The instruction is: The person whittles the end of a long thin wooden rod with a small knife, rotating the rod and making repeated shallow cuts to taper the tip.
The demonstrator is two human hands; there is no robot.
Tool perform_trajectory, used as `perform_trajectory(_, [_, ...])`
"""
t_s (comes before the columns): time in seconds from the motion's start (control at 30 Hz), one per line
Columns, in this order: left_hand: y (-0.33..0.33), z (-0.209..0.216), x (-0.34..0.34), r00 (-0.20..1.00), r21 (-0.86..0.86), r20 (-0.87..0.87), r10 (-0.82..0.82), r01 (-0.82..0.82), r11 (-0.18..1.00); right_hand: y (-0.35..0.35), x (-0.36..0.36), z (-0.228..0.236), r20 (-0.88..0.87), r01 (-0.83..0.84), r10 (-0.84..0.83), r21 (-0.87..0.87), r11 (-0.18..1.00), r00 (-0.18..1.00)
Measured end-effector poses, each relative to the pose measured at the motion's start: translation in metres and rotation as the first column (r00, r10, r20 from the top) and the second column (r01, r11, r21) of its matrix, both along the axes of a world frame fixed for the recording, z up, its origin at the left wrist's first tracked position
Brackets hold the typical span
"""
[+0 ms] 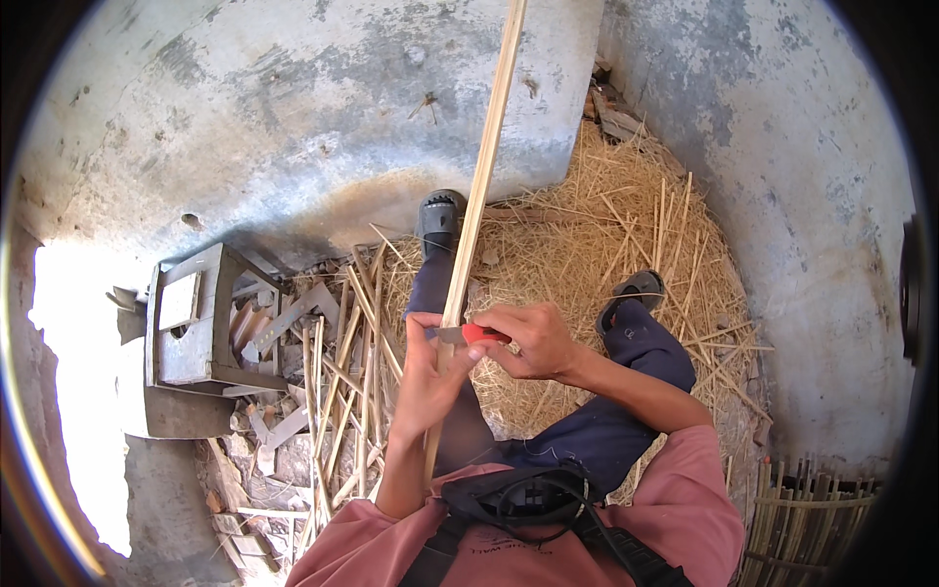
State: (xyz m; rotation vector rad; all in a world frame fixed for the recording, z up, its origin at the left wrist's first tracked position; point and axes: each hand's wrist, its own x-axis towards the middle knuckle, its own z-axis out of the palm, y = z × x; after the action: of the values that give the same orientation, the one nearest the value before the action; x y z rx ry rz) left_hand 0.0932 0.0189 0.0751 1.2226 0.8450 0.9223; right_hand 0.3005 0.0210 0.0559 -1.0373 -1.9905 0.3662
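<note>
A long pale bamboo strip (478,186) slants from the top of the view down past my left side, between my body and the wall. My left hand (428,386) is closed around it at chest height, thumb toward the right. My right hand (538,338) grips a knife with a red and black handle (484,335). The knife's short grey blade (450,335) lies across the strip, close to my left fingers and thumb. How deep its edge sits in the wood I cannot tell.
Shavings (548,264) and loose sticks (367,362) cover the floor around my feet. To the left stands a worn wooden box frame (201,323) beside scrap pieces. Stained walls (323,108) rise ahead and at the right. A slatted bamboo panel (802,523) leans at the lower right.
</note>
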Motion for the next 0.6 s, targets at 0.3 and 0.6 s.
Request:
perform_trajectory(0.3, [0.0006, 0.0014, 0.0004, 0.996, -0.008, 0.071, -0.043, 0.044, 0.999, -0.0038, -0.0008, 0.0055, -0.02, 0.006, -0.006, 0.015, 1.0, 1.0])
perform_trajectory(0.6, [0.0024, -0.0052, -0.0035, 0.998, -0.014, -0.027, -0.06, 0.059, 0.998, -0.0053, -0.0019, 0.0079, -0.021, 0.02, -0.019, 0.008, 1.0, 1.0])
